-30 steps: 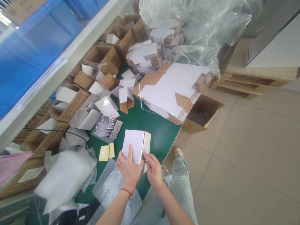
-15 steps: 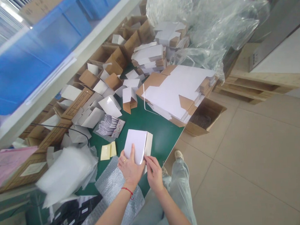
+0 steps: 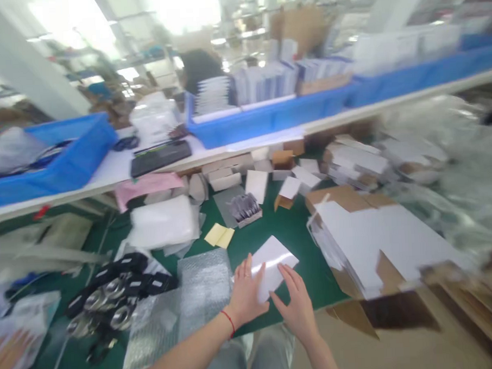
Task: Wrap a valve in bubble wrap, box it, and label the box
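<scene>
A small white folded carton [image 3: 272,259] lies on the green table [image 3: 297,231] near its front edge. My left hand [image 3: 246,294] rests on the carton's near left side with fingers stretched out flat. My right hand [image 3: 297,307] presses its fingers on the carton's near right corner, fingers also extended. The whole picture is smeared by motion, so fine detail of the fingers is soft.
A stack of flat white and brown carton blanks [image 3: 374,238] lies to the right. Bubble wrap [image 3: 197,292] and black parts [image 3: 112,299] lie to the left. Yellow slips [image 3: 219,235], a white bag [image 3: 164,222] and blue bins [image 3: 267,115] on a shelf stand behind.
The view has swung sharply, now looking straight across the table to the shelf. Both hands stay on the white carton, which has turned relative to the view.
</scene>
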`<state>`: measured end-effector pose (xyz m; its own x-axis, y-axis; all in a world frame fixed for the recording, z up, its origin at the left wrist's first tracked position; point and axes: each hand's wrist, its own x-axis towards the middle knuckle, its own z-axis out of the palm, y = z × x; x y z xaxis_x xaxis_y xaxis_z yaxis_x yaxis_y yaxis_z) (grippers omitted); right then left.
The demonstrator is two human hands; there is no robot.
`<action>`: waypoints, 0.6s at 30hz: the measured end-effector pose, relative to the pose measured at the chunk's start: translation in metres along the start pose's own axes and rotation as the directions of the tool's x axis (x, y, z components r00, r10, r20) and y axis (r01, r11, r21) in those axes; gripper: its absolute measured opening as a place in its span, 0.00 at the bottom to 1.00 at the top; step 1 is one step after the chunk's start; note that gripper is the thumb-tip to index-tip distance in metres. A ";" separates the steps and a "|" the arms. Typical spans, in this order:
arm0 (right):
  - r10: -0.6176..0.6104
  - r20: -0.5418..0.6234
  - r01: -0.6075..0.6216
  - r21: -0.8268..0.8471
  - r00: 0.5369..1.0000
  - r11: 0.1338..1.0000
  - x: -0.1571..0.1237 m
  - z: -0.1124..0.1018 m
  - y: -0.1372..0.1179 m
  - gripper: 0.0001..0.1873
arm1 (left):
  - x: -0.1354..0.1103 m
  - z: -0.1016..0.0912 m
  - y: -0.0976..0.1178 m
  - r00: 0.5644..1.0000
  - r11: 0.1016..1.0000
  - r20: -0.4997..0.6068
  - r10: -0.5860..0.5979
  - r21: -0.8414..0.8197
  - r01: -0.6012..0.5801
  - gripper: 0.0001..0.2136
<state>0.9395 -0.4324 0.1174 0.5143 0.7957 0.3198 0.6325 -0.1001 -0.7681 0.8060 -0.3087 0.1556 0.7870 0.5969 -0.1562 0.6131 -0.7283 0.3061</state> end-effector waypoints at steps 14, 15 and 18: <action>-0.518 0.772 0.834 -0.030 0.369 0.551 0.110 0.019 0.036 0.57 | -0.173 0.049 -0.030 0.546 0.505 -0.169 -0.820 -0.662 0.554 0.15; -0.537 0.754 0.838 -0.032 0.378 0.545 0.113 0.019 0.043 0.55 | -0.191 0.056 -0.040 0.391 0.365 -0.139 -0.910 -0.717 0.594 0.15; -0.506 0.714 0.803 -0.134 0.484 0.580 0.128 0.021 0.067 0.49 | -0.234 0.075 -0.071 -0.041 -0.038 0.018 -0.999 -0.826 0.562 0.15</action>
<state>1.0357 -0.3242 0.0951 -0.4845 0.8623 0.1473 0.8576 0.5014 -0.1145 0.5833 -0.4215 0.0997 -0.6432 0.6973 -0.3162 0.3626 0.6412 0.6763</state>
